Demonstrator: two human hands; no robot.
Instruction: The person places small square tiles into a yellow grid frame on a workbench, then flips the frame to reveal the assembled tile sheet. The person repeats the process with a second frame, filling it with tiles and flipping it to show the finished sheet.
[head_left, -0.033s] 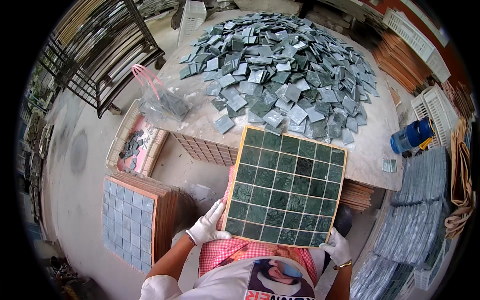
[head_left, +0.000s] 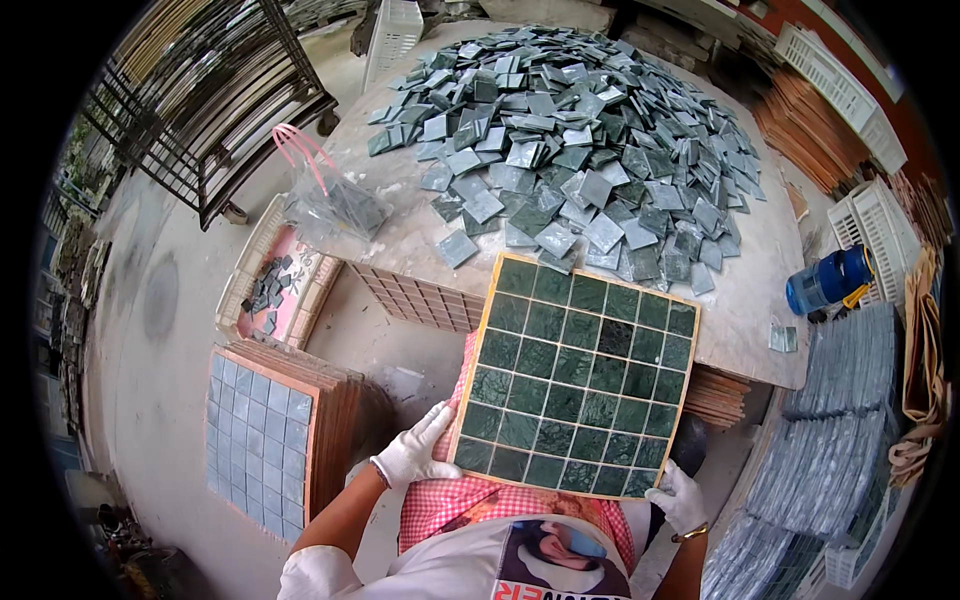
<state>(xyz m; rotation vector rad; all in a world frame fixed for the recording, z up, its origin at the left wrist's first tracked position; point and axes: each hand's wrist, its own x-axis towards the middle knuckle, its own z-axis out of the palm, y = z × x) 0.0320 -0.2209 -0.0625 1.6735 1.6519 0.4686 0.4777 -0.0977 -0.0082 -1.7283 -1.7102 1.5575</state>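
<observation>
A square tray (head_left: 576, 375) filled with rows of dark green stone tiles rests tilted over my lap, its far edge against the worktable. Thin pale lines part the tiles, and a narrow tan rim runs round them. In a white glove, my left hand (head_left: 418, 448) grips the near left edge, thumb along the rim. My right hand (head_left: 680, 498), gloved the same way, holds the near right corner with its fingers partly hidden. Just beyond the tray, a large heap of loose grey-green square tiles (head_left: 570, 150) covers much of the table.
On my left stand a stack of tiled boards (head_left: 262, 435), an empty grid tray (head_left: 415, 298) and a crate with tile scraps (head_left: 255, 250). A clear bag (head_left: 335, 205) sits on the table's left edge. To the right are a blue bottle (head_left: 828, 280) and stacked tile sheets (head_left: 840, 400).
</observation>
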